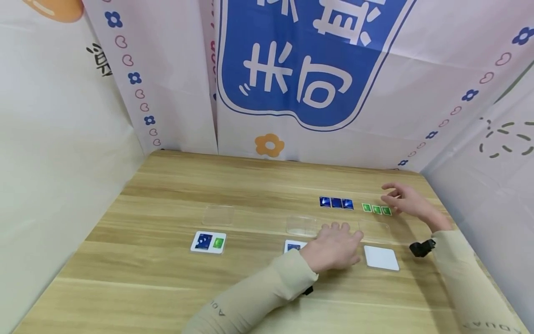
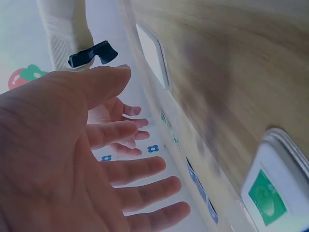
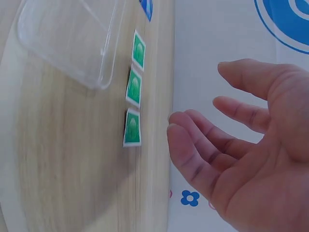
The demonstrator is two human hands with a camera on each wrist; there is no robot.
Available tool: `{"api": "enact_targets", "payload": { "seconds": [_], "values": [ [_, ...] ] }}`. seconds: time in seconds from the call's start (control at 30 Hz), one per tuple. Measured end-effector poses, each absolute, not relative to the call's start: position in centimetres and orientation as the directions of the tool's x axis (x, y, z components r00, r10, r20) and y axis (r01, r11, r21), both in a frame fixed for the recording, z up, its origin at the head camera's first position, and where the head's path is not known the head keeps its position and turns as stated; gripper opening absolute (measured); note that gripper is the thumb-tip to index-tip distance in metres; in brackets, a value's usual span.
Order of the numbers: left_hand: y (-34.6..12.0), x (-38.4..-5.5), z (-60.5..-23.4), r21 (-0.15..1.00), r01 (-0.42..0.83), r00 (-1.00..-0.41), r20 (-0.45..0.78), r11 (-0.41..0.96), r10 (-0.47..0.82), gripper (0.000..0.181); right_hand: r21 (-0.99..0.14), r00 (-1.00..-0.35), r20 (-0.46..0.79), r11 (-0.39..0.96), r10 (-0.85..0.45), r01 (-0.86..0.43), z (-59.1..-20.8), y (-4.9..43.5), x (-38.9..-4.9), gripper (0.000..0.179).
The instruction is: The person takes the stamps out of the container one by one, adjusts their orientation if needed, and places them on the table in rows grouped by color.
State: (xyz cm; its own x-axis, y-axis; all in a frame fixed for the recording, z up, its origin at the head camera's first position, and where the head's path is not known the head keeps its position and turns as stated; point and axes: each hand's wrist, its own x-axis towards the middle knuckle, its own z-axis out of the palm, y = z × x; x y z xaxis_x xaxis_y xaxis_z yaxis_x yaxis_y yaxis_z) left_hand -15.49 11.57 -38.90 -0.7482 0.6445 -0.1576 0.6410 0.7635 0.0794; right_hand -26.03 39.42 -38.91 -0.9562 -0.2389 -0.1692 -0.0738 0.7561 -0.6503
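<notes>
My left hand (image 1: pixel 333 245) hovers over the table beside the middle white case (image 1: pixel 293 246), partly covering it; its fingers are spread and hold nothing. In the left wrist view, a green sticker (image 2: pixel 267 199) shows on that case. My right hand (image 1: pixel 406 202) is raised near the right end of a row of three small green stickers (image 1: pixel 377 209), fingers loosely bent and apart from them. Left of these lie three dark blue stickers (image 1: pixel 336 202) in a row. A blank white case (image 1: pixel 381 258) sits between my two forearms, just right of my left hand.
At left, another white case (image 1: pixel 208 242) carries a blue and a green sticker. Behind the cases lie three clear plastic lids, at left (image 1: pixel 218 216), middle (image 1: pixel 298 225) and right (image 1: pixel 374 227). Printed white sheets (image 1: pixel 175 93) stand around the wooden table (image 1: pixel 146 278).
</notes>
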Motion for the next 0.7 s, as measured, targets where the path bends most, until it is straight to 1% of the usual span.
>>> {"api": "enact_targets", "payload": {
  "seconds": [0.27,0.3,0.7],
  "values": [
    [10.6,-15.2,-39.0,0.117,0.635,-0.751,-0.142,0.764,0.645,0.059,-0.658,-0.959,-0.134,0.746,-0.250,-0.103,-38.2,37.5,-24.8,0.056],
    [10.4,-15.2,-38.9,0.120,0.633,-0.751,-0.141,0.764,0.645,0.060,-0.661,-0.959,-0.126,0.743,-0.252,-0.109,-38.6,37.6,-25.0,0.056],
    [8.5,-15.5,-38.7,0.140,0.617,-0.763,-0.133,0.774,0.632,0.061,-0.656,-0.960,-0.101,0.743,-0.263,-0.135,-39.0,35.6,-24.1,0.051]
  ]
}}
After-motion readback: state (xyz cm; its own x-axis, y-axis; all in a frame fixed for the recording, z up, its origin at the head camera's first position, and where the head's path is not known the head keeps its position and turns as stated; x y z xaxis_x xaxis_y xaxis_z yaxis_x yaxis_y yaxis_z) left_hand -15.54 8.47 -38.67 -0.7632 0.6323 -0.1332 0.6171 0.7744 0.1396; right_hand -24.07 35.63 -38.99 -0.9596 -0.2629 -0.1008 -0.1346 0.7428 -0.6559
